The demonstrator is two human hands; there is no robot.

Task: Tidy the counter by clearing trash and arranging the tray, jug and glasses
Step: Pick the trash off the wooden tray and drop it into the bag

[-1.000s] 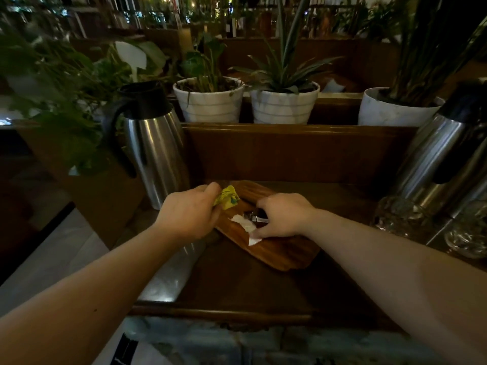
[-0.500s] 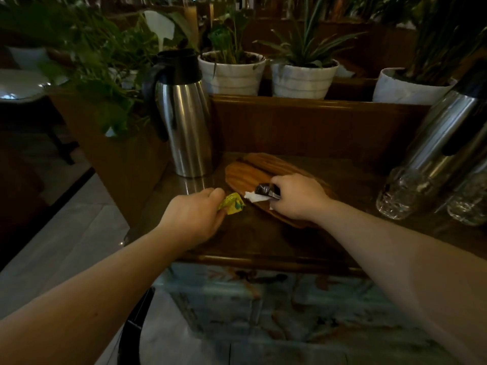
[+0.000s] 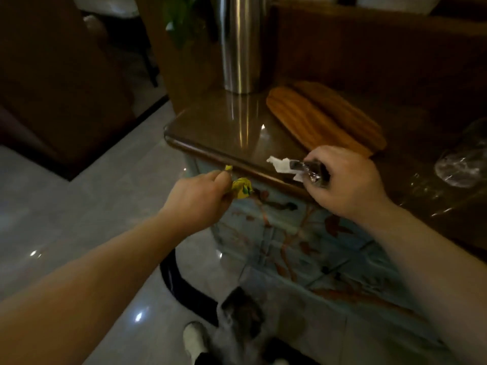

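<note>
My left hand [image 3: 203,198] pinches a crumpled yellow wrapper [image 3: 241,187], held off the counter's front edge, over the floor. My right hand [image 3: 342,180] grips a dark foil wrapper [image 3: 309,169] together with a scrap of white paper [image 3: 280,164], just above the counter's front edge. The oval wooden tray [image 3: 324,119] lies bare on the dark wooden counter [image 3: 216,125], behind my right hand. A steel jug [image 3: 241,46] stands upright at the counter's back left. A clear glass [image 3: 461,167] shows dimly at the right edge.
The counter's front face [image 3: 303,248] is painted blue with a floral pattern. Pale tiled floor [image 3: 87,206] lies to the left and below. A black curved object [image 3: 184,283] rests on the floor beside my white shoe [image 3: 195,338]. Green leaves [image 3: 179,19] hang beside the jug.
Both hands have pulled back from the tray toward the counter's front edge, carrying the wrappers. The view has tilted down, so the floor and counter front now show.
</note>
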